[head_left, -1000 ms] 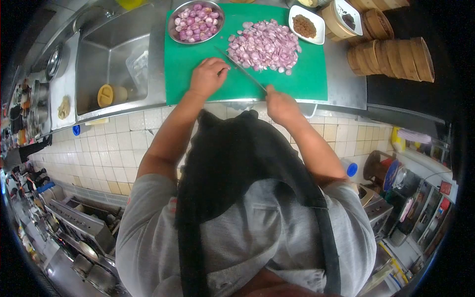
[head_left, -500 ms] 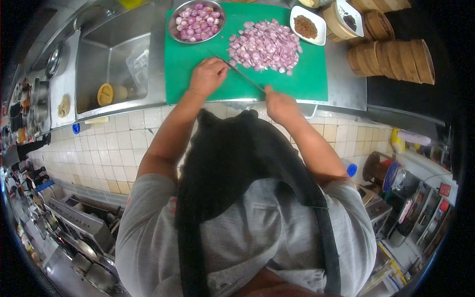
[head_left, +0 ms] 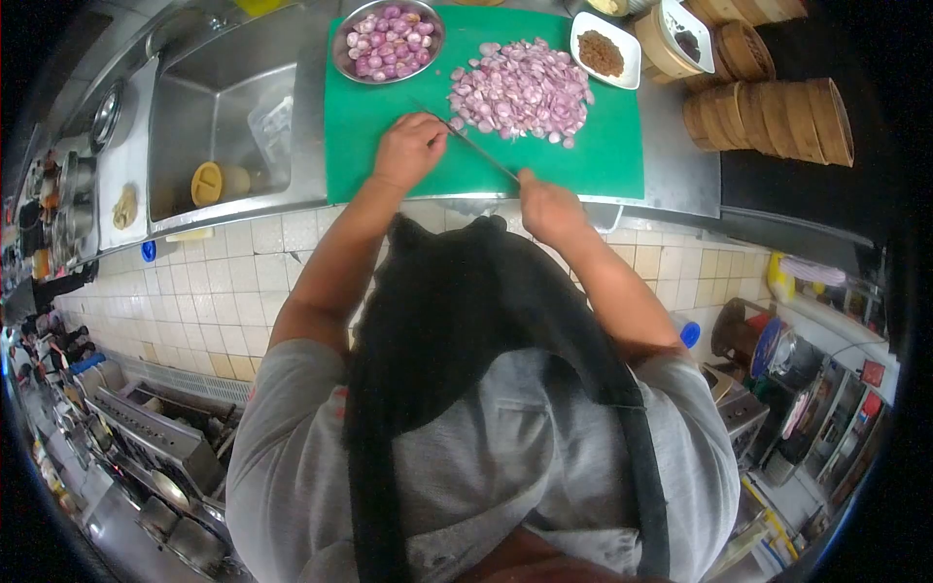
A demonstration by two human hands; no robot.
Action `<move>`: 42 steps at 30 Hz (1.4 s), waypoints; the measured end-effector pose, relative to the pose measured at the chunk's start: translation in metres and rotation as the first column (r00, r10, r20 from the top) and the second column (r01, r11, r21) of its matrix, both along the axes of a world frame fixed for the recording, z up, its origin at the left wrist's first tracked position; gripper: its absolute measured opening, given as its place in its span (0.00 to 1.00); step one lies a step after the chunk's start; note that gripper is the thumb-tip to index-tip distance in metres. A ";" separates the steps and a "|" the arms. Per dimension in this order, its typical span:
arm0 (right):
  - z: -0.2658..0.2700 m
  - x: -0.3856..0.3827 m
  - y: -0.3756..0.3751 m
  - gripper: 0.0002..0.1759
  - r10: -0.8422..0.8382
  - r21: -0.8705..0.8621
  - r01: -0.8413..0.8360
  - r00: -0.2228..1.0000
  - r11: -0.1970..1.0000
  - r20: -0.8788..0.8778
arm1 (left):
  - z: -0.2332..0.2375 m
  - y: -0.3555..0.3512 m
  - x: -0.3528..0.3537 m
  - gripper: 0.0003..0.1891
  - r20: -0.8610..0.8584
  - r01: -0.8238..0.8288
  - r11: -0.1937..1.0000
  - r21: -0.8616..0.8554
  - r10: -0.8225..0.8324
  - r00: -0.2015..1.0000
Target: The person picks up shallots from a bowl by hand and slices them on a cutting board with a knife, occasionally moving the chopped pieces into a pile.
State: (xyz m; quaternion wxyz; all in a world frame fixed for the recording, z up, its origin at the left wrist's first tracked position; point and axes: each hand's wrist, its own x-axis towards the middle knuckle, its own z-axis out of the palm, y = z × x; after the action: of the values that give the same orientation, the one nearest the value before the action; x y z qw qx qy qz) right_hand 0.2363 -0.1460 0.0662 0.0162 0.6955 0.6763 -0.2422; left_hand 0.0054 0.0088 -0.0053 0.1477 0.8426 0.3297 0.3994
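My right hand [head_left: 551, 208] is wrapped round the handle of a knife [head_left: 486, 155] over the green cutting board [head_left: 612, 175]. Its blade slants up and left to the fingertips of my left hand [head_left: 411, 150], which rests on the board with fingers curled. Whatever those fingers pinch is hidden. Beyond the blade lies a wide heap of sliced shallots [head_left: 525, 92]. At the board's far left, a steel bowl [head_left: 340, 63] holds whole peeled shallots [head_left: 391, 41].
A white dish [head_left: 632, 70] of brown crumbly food sits at the board's far right corner. Bamboo steamers [head_left: 768, 117] and a white container [head_left: 671, 19] stand farther right. On the left is a steel sink [head_left: 214, 107] with a yellow-lidded container [head_left: 207, 185].
My right hand and the knife have shifted very slightly to the left. My left hand stays at the same spot, and the shallot heap looks unchanged.
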 end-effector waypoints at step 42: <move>-0.007 0.030 0.006 0.14 -0.126 -0.026 0.125 0.991 0.992 -0.055 | 0.086 0.131 -0.017 0.15 -0.649 -0.418 0.901 -0.115 0.250 0.718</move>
State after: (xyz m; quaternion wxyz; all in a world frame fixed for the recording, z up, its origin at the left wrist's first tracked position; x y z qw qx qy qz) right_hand 0.2664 -0.1399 0.0594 -0.0100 0.7293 0.6286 -0.2699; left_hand -0.0114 0.1403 0.0808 0.0624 0.8258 0.5556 0.0748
